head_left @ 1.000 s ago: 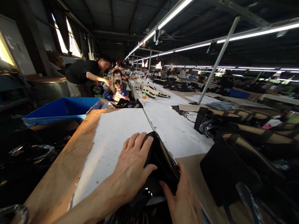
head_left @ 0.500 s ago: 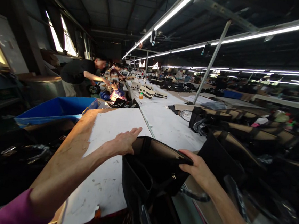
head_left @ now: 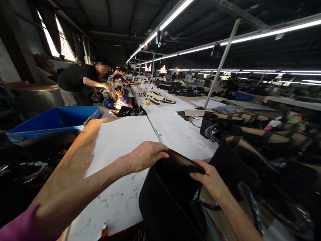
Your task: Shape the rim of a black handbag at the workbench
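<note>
A black handbag (head_left: 170,204) with a tan lining stands at the near edge of the table, its mouth tilted up between my hands. My left hand (head_left: 147,155) pinches the far rim near its left corner, fingers bent over the edge. On the right, my right hand (head_left: 210,177) grips the same rim, thumb on the near side. A dark handle wrapped in clear plastic shows just below my right hand. The bag's lower part blends into shadow.
White paper (head_left: 115,191) covers the brown tabletop (head_left: 67,161). Rows of black bags (head_left: 271,141) fill the right side. A blue bin (head_left: 50,120) stands left, with more dark bags in front. A metal post (head_left: 222,64) rises ahead. A person in black (head_left: 76,77) leans over at left.
My left hand has moved right along the rim and closed on it. The bag has turned, its near side now folding across the opening. My right hand keeps its grip.
</note>
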A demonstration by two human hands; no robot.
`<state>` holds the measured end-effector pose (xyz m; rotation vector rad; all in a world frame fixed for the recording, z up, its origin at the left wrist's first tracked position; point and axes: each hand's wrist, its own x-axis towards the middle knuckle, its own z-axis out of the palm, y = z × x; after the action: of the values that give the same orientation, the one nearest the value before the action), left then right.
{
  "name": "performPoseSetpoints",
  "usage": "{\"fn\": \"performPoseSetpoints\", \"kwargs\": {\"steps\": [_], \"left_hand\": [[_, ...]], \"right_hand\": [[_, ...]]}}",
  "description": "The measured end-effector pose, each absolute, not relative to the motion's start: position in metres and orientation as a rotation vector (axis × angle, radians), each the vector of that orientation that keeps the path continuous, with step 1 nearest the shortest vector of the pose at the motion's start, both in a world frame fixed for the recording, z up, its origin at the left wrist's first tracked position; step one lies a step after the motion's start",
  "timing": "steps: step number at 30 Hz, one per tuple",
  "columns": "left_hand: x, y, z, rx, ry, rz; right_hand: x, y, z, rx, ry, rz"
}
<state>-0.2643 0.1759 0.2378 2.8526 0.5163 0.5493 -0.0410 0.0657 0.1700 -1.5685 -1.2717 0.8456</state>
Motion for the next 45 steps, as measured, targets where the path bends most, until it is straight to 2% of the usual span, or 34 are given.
{"fn": "performPoseSetpoints", "kwargs": {"steps": [5, 13, 21, 26, 29, 34, 45], "left_hand": [[-0.239, 0.163, 0.239, 2.904, 0.323, 0.289], [-0.227, 0.170, 0.230, 3.035, 0.827, -0.142], [-0.268, 0.157, 0.239, 3.028, 0.672, -0.187], [-0.272, 0.164, 0.230, 3.022, 0.433, 0.178], [-0.273, 0.169, 0.227, 2.976, 0.408, 0.243], [-0.278, 0.167, 0.235, 2.935, 0.306, 0.151], [-0.264, 0.141, 0.237, 3.318, -0.200, -0.365]], "right_hand": [[-0.043, 0.067, 0.173, -1.562, -1.321, 0.802], [-0.047, 0.066, 0.176, -1.637, -1.368, 0.723], [-0.043, 0.073, 0.177, -1.551, -1.380, 0.830], [-0.048, 0.077, 0.168, -1.540, -1.333, 0.863], [-0.052, 0.075, 0.169, -1.486, -1.344, 0.890], [-0.055, 0.074, 0.176, -1.518, -1.361, 0.832], [-0.050, 0.068, 0.172, -1.600, -1.387, 0.671]]}}
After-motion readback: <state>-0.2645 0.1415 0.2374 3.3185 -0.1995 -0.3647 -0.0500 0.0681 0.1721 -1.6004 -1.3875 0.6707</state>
